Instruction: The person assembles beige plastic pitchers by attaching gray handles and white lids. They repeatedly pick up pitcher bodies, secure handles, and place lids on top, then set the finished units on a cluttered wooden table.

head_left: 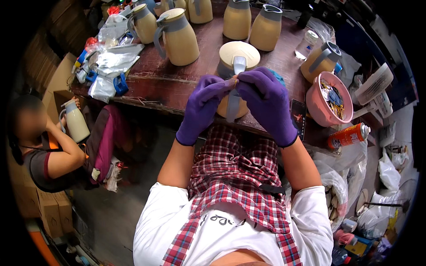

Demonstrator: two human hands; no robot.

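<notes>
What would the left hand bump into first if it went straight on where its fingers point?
Probably the right hand, which nearly meets the left hand over the grey handle; whether they already touch is hard to judge here.

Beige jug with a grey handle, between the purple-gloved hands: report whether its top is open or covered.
Covered: a round beige lid spans the top of the jug; how tightly it is fastened, cannot tell.

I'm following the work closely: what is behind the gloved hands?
A cream jug: its lid, grey handle and lower body show. The left hand and right hand hide parts of its middle.
</notes>
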